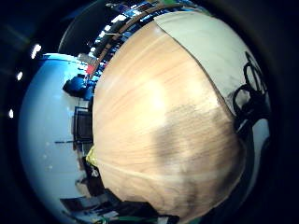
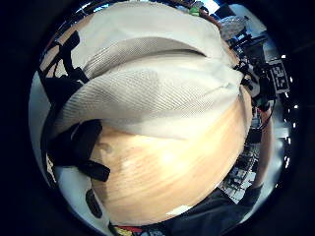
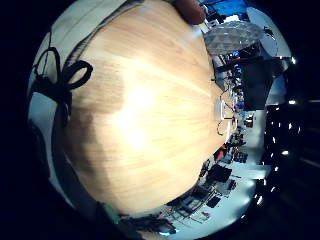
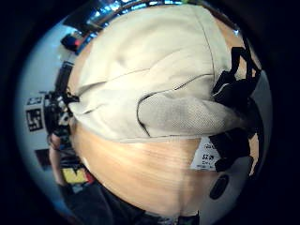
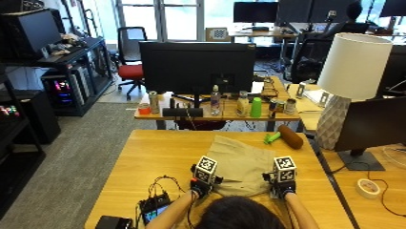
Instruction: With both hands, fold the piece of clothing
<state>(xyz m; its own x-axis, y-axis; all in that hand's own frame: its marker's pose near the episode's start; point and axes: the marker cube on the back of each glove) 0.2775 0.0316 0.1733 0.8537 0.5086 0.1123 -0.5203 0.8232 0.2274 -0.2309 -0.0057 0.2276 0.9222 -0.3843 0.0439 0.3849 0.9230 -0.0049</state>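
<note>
A beige piece of clothing lies spread on the wooden table in front of the person. My left hand is at its near left corner and my right hand at its near right corner. In the left thumb side view the clothing's near edge is raised off the wood, and black fingers curl at it. The right thumb side view shows the edge turned over with its woven inside up. A white tag hangs beside my fingers, which pinch the cloth.
A brown cylinder with a green handle lies past the clothing's far right corner. A black device with cables sits near the left front edge. A white lamp and a tape roll stand on the table to the right.
</note>
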